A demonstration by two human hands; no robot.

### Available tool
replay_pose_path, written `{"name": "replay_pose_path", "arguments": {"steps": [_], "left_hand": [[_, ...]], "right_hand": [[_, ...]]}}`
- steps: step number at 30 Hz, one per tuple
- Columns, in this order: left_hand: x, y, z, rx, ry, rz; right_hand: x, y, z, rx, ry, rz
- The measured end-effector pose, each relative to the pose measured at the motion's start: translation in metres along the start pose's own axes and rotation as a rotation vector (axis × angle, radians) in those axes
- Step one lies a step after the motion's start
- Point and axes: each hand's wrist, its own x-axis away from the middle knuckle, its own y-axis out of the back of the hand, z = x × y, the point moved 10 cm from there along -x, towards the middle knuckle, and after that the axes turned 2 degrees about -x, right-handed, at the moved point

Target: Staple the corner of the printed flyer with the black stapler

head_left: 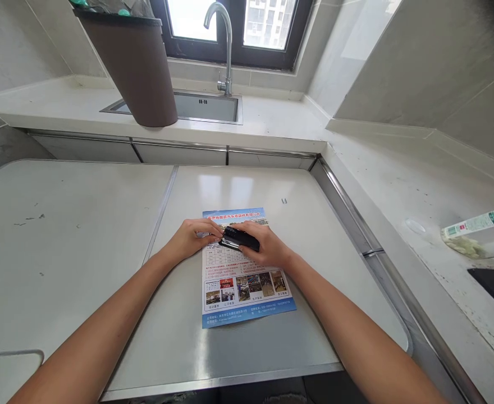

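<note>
A black stapler [247, 239] is held low over a printed flyer [247, 317] with blue bands at top and bottom. My right hand [270, 246] is wrapped round its right end, thumb on the near side. At its left end, the fingers and thumb of my left hand [196, 235] close in on the stapler's tip. Whatever may be between those left fingertips is too small to make out. The hands and stapler cover part of the flyer's upper half. Beyond them on the white folding table [188, 353] lie small staple strips [284, 201].
A brown bin [131, 73] with a bag in it stands on the back counter, partly over the sink [209, 106] and left of the faucet [229, 50]. To the right runs a white counter [382, 168] holding a clear plastic package [483, 230]. Dark specks dot the table's left side.
</note>
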Motion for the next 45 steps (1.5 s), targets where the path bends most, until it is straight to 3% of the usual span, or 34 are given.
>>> {"name": "replay_pose_path", "arguments": {"steps": [8,14,20,23,30,33,35,39,40,42,45], "left_hand": [[0.003,0.0,0.009,-0.003,0.007,0.013],[0.008,0.011,0.022,-0.034,0.077,-0.013],[0.017,0.016,0.02,-0.003,0.056,0.108],[0.018,0.019,0.016,-0.005,0.065,0.046],[0.013,-0.009,0.001,-0.074,0.043,0.077],[0.011,-0.012,0.0,-0.118,0.014,0.107],[0.009,-0.004,0.004,-0.208,0.002,0.063],[0.012,0.029,0.032,-0.543,0.171,-0.232],[0.014,0.031,0.042,-0.596,0.236,-0.25],[0.016,0.025,0.059,-0.638,0.33,-0.174],[0.015,0.01,0.066,-0.607,0.334,-0.026]], "right_hand": [[0.0,0.001,0.0,-0.005,0.01,-0.001],[0.0,0.002,-0.001,-0.014,-0.001,-0.006],[0.002,0.015,-0.007,-0.071,-0.019,-0.088],[0.002,0.018,-0.002,-0.146,-0.006,-0.116],[-0.002,0.0,0.019,-0.046,0.091,-0.114],[-0.002,-0.008,0.02,-0.005,0.117,-0.093],[-0.003,-0.007,0.019,0.013,0.103,-0.1],[0.001,0.025,0.004,0.012,-0.04,-0.283],[0.004,0.037,-0.003,0.025,-0.089,-0.349],[0.013,0.062,-0.017,0.095,-0.175,-0.484],[0.028,0.095,-0.036,0.312,-0.28,-0.629]]}}
